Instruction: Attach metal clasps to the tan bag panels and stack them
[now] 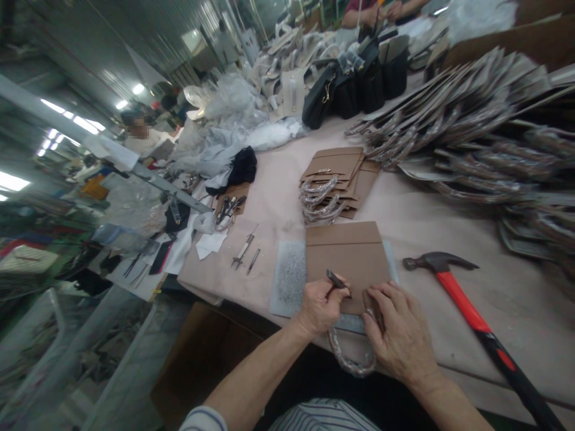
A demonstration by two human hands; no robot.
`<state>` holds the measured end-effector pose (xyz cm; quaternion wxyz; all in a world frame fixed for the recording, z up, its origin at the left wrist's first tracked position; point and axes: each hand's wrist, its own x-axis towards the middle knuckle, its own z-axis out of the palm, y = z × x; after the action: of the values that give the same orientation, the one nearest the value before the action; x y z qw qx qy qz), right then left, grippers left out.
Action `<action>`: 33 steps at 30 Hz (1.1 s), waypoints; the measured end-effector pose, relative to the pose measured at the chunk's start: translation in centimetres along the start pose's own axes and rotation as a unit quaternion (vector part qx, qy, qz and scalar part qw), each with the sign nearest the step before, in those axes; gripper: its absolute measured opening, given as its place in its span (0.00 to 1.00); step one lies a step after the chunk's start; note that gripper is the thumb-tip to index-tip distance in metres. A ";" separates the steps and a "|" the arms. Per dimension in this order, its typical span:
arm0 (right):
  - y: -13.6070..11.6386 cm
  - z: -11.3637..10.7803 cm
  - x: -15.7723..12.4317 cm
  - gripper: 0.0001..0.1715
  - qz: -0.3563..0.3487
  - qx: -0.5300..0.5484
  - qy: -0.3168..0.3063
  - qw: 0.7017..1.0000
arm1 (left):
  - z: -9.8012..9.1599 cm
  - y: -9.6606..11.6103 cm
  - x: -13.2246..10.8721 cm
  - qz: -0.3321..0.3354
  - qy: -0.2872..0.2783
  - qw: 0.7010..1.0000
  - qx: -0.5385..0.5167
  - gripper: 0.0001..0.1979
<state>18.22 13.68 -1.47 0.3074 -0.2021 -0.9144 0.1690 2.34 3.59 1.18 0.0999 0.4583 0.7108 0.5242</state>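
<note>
A flat brown bag panel [348,257] lies on a speckled grey board [291,278] in front of me. My left hand [321,305] is closed around a short dark metal punch [336,279], held tilted over the lower part of the panel. At the panel's lower right, my right hand [398,329] pinches the end of a plastic-wrapped handle [353,366] between thumb and fingers. This handle loops down past the table's front edge. A claw hammer [469,305] with a red and black grip lies to the right of my right hand.
Behind the panel is a stack of brown panels [335,164] with wrapped handles. Large piles of similar pieces [467,114] fill the right. Black bags [354,84] stand farther back. Small metal tools [245,251] lie left. Co-workers sit across the tables.
</note>
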 end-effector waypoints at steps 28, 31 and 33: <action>0.2 0.3 -0.3 0.20 0.005 0.012 -0.002 1.000 | -0.1 -0.1 -0.2 0.035 -0.029 0.999 0.021 0.06; 0.4 0.2 -0.3 0.21 -0.002 0.020 0.002 1.000 | 0.0 -0.2 -0.3 0.063 -0.027 0.997 0.034 0.06; 0.6 -0.1 -0.3 0.22 -0.014 0.042 -0.001 0.999 | 0.0 -0.3 -0.3 0.074 -0.028 0.996 0.042 0.06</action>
<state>18.69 14.06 -1.77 0.3167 -0.1758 -0.9098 0.2027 2.32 3.37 0.78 0.0612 0.5283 0.6931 0.4866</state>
